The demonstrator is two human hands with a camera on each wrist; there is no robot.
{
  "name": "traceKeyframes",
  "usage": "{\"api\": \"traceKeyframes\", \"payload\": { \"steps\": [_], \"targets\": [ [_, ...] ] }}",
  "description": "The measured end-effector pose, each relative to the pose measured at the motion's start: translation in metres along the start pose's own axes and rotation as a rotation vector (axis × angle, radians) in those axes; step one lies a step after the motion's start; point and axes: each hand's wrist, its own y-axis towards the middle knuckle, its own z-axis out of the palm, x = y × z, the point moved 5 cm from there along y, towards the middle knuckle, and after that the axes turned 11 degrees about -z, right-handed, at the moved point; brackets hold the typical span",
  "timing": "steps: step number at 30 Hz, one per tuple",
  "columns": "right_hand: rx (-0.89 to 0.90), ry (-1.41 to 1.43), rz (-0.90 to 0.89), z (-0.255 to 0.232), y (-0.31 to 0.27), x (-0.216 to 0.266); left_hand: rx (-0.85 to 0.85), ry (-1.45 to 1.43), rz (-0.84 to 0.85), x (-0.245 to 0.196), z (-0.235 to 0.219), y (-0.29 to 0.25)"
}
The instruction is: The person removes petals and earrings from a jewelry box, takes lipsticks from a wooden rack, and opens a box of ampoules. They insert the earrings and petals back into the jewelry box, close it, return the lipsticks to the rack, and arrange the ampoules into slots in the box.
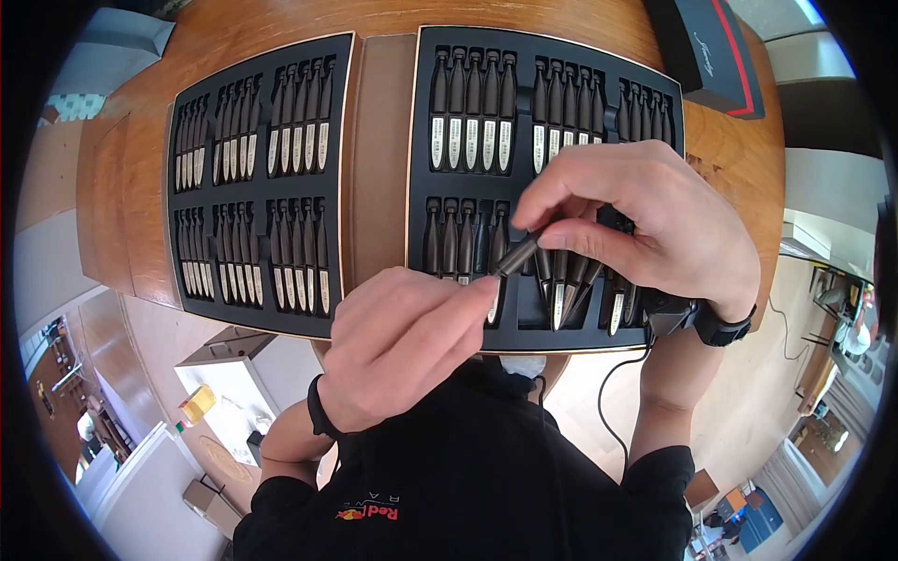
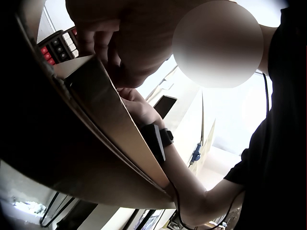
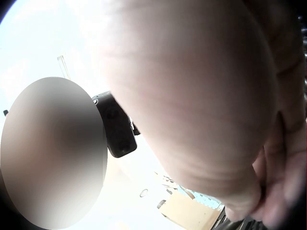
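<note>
Both hands meet over the front of the right-hand tray (image 1: 418, 187). In the head view the right hand (image 1: 655, 210) pinches the upper end of a slim dark tube (image 1: 519, 254) between thumb and fingers. The left hand (image 1: 402, 341) pinches the tube's lower end with its fingertips. The tube slants between them, above the front rows. Below the right hand, several tubes with pale labels (image 1: 559, 304) lie askew in their compartment. An unfilled slot shows among the tubes just left of the held one. The palm (image 3: 192, 86) hides the tube in the right wrist view.
A second tray (image 1: 348, 187) with rows of similar dark tubes adjoins on the left, across a brown cardboard spine (image 1: 379, 168). A black box with a red stripe (image 1: 706, 56) stands at the back right of the wooden table (image 1: 131, 224). A black cable (image 1: 608, 397) hangs by the right arm.
</note>
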Motion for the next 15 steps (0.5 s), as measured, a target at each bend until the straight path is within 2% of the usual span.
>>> {"api": "traceKeyframes", "payload": {
  "steps": [4, 8, 11, 13, 15],
  "targets": [
    [-0.091, -0.082, 0.064, -0.005, 0.000, -0.003, -0.053, 0.016, -0.075, 0.009, -0.010, -0.002],
    [-0.092, -0.134, 0.054, -0.004, -0.002, -0.008, -0.059, 0.057, -0.071, 0.009, -0.013, -0.008],
    [-0.086, -0.129, 0.048, -0.003, -0.002, -0.007, -0.006, 0.126, -0.059, -0.001, -0.013, -0.008],
    [-0.088, -0.103, 0.059, -0.003, -0.003, -0.008, 0.094, 0.159, -0.072, -0.007, -0.010, -0.006],
    [-0.085, -0.112, 0.061, -0.003, -0.003, -0.007, 0.089, 0.184, -0.050, -0.008, -0.005, -0.004]
  ]
}}
